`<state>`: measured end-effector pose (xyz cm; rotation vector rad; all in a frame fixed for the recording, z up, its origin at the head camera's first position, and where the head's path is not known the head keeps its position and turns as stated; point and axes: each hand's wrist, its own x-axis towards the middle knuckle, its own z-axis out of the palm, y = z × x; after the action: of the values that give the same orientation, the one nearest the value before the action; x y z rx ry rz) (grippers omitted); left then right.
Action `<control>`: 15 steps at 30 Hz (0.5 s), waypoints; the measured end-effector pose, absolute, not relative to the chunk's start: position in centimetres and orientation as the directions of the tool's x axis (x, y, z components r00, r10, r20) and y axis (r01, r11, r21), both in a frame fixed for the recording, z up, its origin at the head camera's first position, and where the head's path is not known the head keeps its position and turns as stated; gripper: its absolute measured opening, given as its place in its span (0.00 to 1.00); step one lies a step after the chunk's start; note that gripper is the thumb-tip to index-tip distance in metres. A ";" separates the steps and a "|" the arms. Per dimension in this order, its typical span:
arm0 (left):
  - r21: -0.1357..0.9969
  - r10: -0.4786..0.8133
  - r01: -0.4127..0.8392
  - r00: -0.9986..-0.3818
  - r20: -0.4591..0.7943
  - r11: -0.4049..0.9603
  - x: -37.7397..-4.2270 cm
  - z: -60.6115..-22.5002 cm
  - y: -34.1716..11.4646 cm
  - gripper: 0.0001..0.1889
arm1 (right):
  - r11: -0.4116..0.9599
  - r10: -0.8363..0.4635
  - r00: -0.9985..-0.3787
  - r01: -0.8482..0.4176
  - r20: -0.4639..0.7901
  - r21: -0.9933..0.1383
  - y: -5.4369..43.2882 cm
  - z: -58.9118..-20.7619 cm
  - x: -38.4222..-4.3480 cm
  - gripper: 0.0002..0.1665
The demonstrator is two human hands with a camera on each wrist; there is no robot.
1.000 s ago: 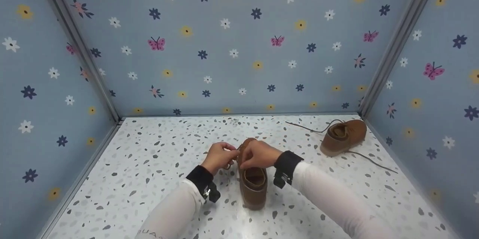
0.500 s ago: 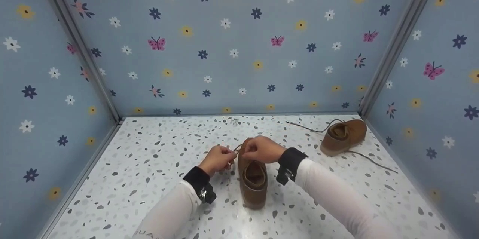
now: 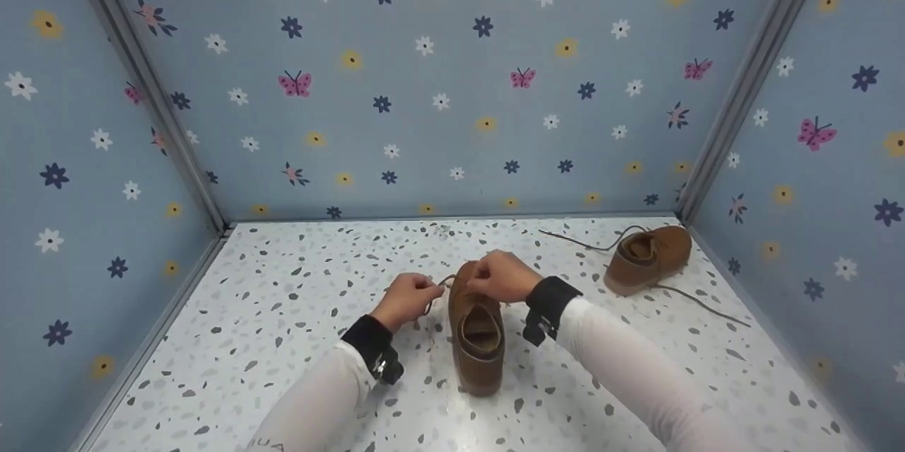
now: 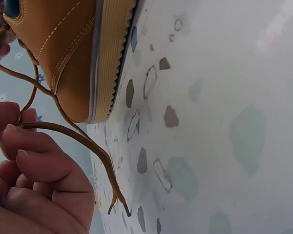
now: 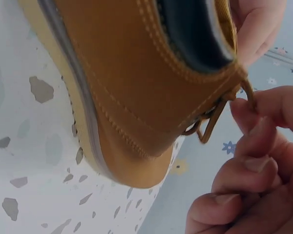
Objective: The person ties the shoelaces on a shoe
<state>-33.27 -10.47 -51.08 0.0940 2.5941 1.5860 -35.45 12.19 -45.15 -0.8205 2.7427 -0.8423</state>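
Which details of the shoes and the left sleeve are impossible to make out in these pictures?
Near shoe, head view: part of its front, hidden by the right hand.
Near shoe, wrist views: heel, cut off by top edge.
Far shoe, head view: how it is laced, too small to tell.
Left sleeve, head view: full lettering, cut off by bottom edge.

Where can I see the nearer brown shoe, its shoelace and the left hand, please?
Brown lace-up shoe (image 5: pixel 122 83): right wrist view, on its stitched side.
Shoelace (image 4: pixel 105 157): left wrist view, on the strand near its tips.
Left hand (image 3: pixel 404 300): head view, on its back.
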 end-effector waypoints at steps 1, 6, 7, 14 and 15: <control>0.895 0.107 0.003 -0.993 -0.050 0.445 -33.3 -51.0 -10.5 0.13 | 0.698 -0.539 -0.842 -0.453 0.010 -0.554 12.3 -45.2 -35.6 0.13; 0.906 0.130 0.021 -0.991 -0.038 0.423 -33.1 -50.6 -10.8 0.12 | 0.706 -0.528 -0.849 -0.424 -0.021 -0.568 12.9 -45.3 -36.1 0.21; 0.906 0.137 0.026 -0.990 -0.035 0.422 -33.1 -50.5 -10.9 0.12 | 0.705 -0.528 -0.848 -0.416 -0.033 -0.575 12.9 -45.3 -36.2 0.22; 0.889 0.215 0.071 -0.976 -0.032 0.452 -32.7 -49.9 -11.4 0.11 | 0.683 -0.524 -0.845 -0.339 -0.110 -0.647 12.9 -45.6 -36.6 0.24; 0.882 0.230 0.082 -0.973 -0.030 0.464 -32.6 -49.8 -11.5 0.11 | 0.678 -0.524 -0.842 -0.325 -0.124 -0.659 12.9 -45.7 -36.6 0.24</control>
<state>-32.60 -11.46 -49.77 0.2753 2.5611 1.5314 -36.64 12.86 -45.67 -0.6742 2.5893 -0.9325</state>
